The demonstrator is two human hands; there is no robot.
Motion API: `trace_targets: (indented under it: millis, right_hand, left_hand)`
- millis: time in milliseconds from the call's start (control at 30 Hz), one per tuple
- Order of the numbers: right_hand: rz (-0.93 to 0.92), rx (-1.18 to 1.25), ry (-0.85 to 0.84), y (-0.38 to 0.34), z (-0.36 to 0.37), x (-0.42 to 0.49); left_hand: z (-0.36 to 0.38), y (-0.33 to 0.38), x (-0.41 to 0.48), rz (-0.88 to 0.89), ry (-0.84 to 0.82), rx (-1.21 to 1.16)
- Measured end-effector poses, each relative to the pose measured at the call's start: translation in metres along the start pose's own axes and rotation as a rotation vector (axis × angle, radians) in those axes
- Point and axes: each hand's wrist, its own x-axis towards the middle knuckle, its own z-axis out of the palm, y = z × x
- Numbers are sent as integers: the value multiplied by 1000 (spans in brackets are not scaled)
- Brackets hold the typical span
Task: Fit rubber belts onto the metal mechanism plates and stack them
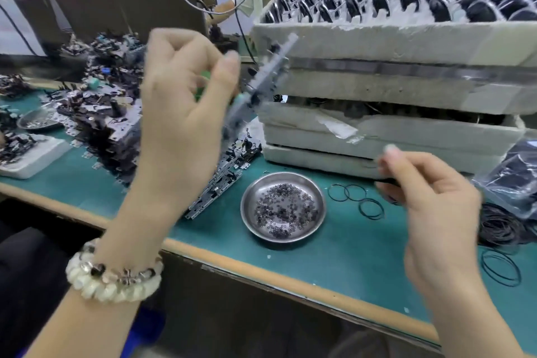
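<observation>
Your left hand [180, 102], centre-left of frame, pinches a blurred metal mechanism plate [261, 78], tilted, above the stacked plates [220, 180]. Your right hand [430, 200], lower right, has curled fingers; what they hold cannot be told. Loose rubber belts [356, 197] lie on the mat [348, 250] beside it.

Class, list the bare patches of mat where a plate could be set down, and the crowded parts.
Free: green mat between steel dish, loose belts and bench edge; a strip between mechanism heap and that edge. Crowded: the heap itself, belt pile at right.
</observation>
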Motion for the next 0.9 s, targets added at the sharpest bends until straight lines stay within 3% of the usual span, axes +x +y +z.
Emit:
trace_targets:
  millis: [100, 233, 300, 367, 467, 533, 767, 833, 900]
  right_hand:
    - [16, -3, 194, 1, -49, 4]
    - [60, -71, 335, 8, -96, -1]
    - [63, -98, 362, 14, -108, -6]
    - [46, -127, 363, 20, -115, -12]
    - [41, -126, 367, 26, -117, -17]
    - [24, -146, 370, 29, -116, -18]
    - [-7, -202, 377, 33, -117, -20]
    - [-14, -208, 387, 34, -119, -20]
    - [-27, -221, 375, 35, -119, -18]
  left_hand:
    - [34, 27, -32, -111, -179, -312]
    - [96, 68, -87, -579, -476, -812]
    - [124, 77, -109, -734, -583, -835]
    - [143, 74, -120, -780, -664, -758]
    - [155, 52, -118, -845, -676, -614]
    - [155, 36, -114, -793, -700, -458]
    - [125, 29, -118, -189, -866, 163]
    - [119, 35, -106, -74, -833, 231]
    - [110, 43, -78, -13, -690, 179]
